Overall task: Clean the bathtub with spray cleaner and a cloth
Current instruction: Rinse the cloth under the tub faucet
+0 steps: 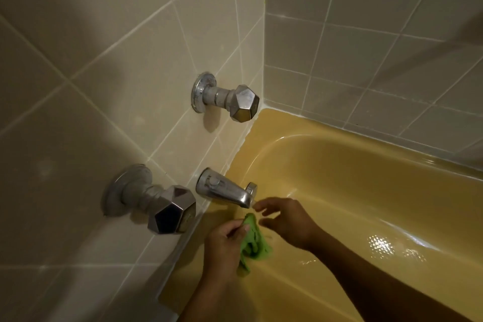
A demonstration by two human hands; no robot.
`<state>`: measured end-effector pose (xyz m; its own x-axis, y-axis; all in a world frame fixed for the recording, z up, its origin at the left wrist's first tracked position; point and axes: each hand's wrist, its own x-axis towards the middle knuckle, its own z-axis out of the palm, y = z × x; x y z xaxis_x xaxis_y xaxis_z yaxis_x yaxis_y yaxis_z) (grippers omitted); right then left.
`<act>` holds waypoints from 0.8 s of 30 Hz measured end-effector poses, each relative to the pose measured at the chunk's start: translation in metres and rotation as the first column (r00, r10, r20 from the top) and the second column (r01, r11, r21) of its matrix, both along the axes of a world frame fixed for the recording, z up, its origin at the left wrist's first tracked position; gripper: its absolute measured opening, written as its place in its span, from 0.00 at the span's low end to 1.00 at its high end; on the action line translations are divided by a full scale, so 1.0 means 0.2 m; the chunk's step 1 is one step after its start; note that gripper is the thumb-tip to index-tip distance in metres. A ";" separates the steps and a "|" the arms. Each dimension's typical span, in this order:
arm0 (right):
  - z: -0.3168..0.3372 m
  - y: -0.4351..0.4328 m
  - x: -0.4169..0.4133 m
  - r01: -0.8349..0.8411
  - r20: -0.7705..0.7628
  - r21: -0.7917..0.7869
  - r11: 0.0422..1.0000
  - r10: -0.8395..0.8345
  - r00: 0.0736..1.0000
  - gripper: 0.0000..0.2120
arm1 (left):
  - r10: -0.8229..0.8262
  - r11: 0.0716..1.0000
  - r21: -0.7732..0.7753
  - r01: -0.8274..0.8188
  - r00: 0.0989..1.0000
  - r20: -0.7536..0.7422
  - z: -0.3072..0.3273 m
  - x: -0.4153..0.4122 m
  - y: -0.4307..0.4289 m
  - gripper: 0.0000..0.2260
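The cloth [254, 243] is green and bunched up, hanging over the end of the tub [339, 178] just below the spout [227, 191]. The left hand [224, 246] grips its top edge, fingers curled round the fabric, and the rest droops down past the wrist. The right hand [287, 219] is just beside it, fingers loosely spread and holding nothing, the fingertips close to the mouth of the spout; from here I can't tell whether they touch it. The tub is yellow, and its floor shines in patches to the right, perhaps wet. Two faceted chrome knobs stick out of the tiled wall [104, 60]: the near knob [171, 209] left of the spout, the far knob [243, 103] above it, toward the corner.
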<state>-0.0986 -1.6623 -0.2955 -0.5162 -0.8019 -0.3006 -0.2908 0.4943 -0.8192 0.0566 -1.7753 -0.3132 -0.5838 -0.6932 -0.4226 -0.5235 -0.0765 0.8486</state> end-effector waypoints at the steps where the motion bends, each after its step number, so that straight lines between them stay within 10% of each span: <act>1: -0.06 0.03 0.03 -0.032 0.028 0.027 0.999 0.031 0.999 0.20 | -0.004 1.000 0.012 0.004 1.000 -0.007 0.00 -0.01 0.01 0.04; 24: -0.40 -0.14 -0.15 0.086 -0.001 0.143 0.986 -0.087 0.996 0.07 | -0.047 0.999 0.006 0.046 0.999 0.015 -0.34 -0.20 -0.08 0.07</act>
